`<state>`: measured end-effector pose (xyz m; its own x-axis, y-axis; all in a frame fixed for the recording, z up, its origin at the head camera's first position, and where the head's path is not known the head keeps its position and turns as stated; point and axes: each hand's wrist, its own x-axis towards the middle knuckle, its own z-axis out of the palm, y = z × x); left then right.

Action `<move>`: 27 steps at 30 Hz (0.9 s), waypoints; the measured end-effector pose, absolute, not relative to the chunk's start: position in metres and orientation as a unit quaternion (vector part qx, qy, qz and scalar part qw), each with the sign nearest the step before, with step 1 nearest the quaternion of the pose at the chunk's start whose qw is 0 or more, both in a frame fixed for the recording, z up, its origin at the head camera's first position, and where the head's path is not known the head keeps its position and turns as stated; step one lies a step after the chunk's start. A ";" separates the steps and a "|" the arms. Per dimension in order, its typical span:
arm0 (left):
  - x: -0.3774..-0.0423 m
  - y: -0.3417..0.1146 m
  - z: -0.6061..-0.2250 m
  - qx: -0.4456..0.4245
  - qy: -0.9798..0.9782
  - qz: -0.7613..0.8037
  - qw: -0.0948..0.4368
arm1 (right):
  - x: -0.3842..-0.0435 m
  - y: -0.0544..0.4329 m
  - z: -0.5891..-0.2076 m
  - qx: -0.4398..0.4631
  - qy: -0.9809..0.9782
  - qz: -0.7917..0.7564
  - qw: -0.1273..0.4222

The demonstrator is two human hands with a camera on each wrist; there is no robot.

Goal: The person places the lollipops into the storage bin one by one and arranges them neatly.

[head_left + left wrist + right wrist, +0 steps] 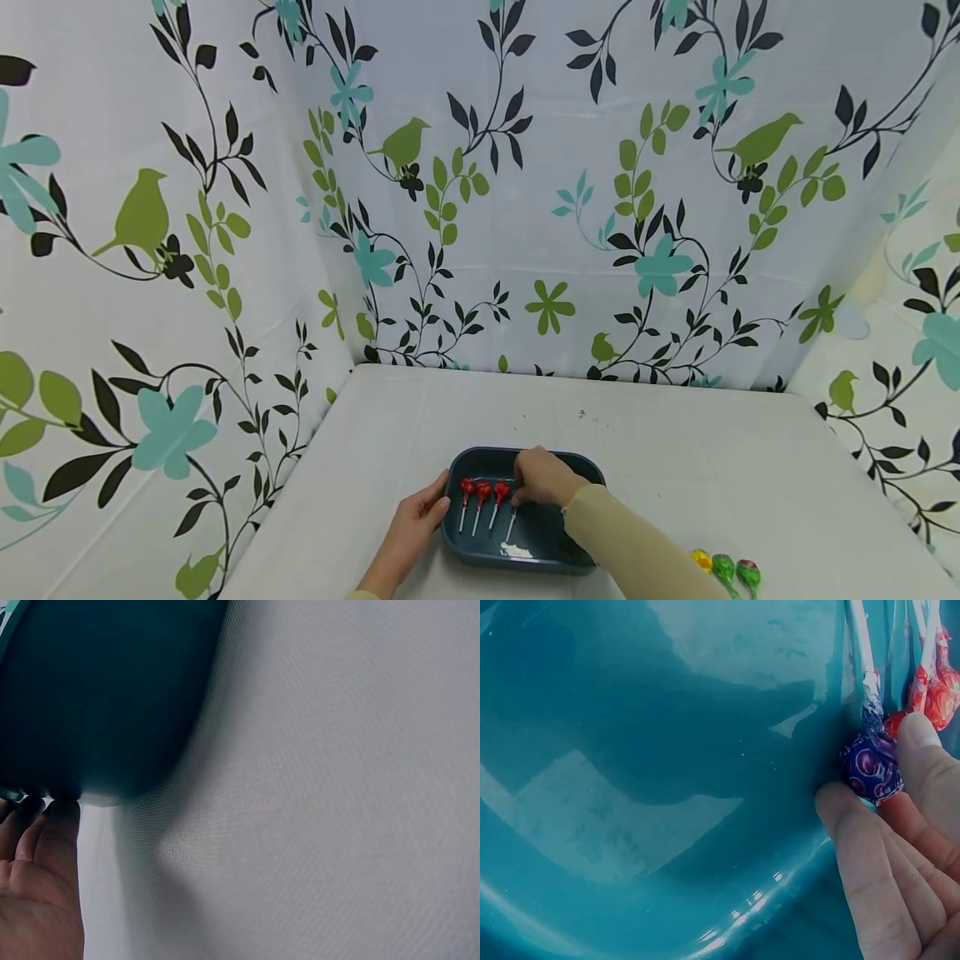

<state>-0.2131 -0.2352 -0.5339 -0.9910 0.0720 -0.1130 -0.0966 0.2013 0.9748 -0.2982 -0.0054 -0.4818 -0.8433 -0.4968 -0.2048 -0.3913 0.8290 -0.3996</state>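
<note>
A dark teal tray lies on the table, and my left hand grips its left rim with the thumb on the edge. In the left wrist view that hand's fingers meet the tray's outer side. Over the tray's middle, my right hand pinches a purple-wrapped lollipop by its round head, its white stick pointing to the near side. Just left of it, several red-wrapped lollipops lie side by side in a row, sticks the same way.
Right of the tray, partly behind the right sleeve, lie a yellow lollipop, a green lollipop and a red-and-green lollipop. The white table ends at a patterned curtain behind and at both sides.
</note>
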 end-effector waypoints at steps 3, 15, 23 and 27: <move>-0.213 -0.234 -0.534 -0.008 0.773 0.631 0.068 | -0.299 -0.003 -0.482 -0.235 0.944 -0.173 0.151; -0.214 -0.234 -0.534 -0.021 0.785 0.617 0.055 | -0.303 0.026 -0.453 -0.269 0.922 -0.256 0.111; -0.214 -0.233 -0.533 -0.017 0.779 0.625 0.058 | -0.302 0.095 -0.425 -0.238 0.907 -0.345 0.026; -0.215 -0.233 -0.534 -0.016 0.778 0.625 0.060 | -0.294 0.151 -0.421 -0.192 0.909 -0.369 -0.028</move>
<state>-0.2148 -0.2331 -0.5345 -0.9923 0.0501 -0.1137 -0.1002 0.2174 0.9709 -0.2939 0.1507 -0.4206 -0.9248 -0.3284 0.1920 -0.3693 0.6541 -0.6602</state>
